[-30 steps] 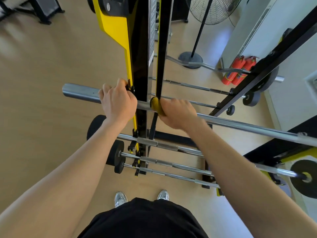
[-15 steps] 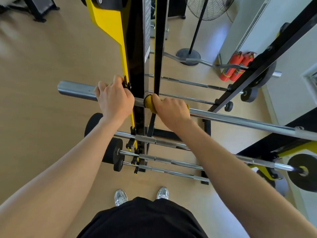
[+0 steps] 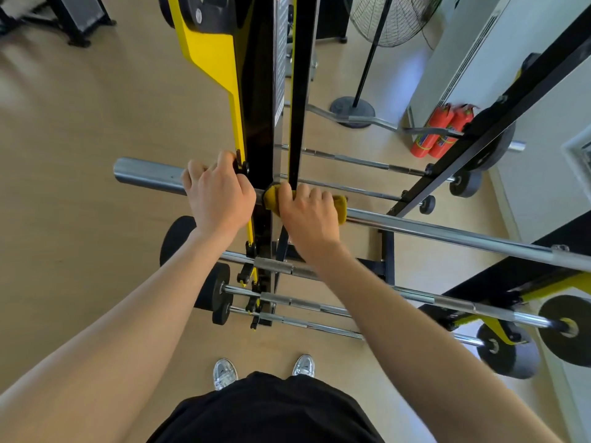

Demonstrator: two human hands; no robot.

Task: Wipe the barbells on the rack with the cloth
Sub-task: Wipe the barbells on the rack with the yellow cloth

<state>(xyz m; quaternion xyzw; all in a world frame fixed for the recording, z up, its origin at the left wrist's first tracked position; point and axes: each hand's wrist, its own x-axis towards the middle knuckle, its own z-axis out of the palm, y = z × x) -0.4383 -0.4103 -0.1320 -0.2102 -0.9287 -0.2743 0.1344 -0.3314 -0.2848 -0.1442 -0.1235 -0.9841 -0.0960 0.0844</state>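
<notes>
Two hands on the long chrome barbell [image 3: 447, 233] at mid-frame: our left hand [image 3: 219, 195] curls round its thick sleeve beside the yellow-and-black rack upright [image 3: 256, 107], our right hand [image 3: 308, 212] grips the folded yellow cloth [image 3: 339, 207], wrapped round the shaft just right of it.

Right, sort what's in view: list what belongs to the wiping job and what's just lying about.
Job: long chrome barbell, yellow cloth, right hand gripping it, left hand holding the bar, black-and-yellow steel rack.
Lying about: red fire extinguishers, black pedestal fan.
</notes>
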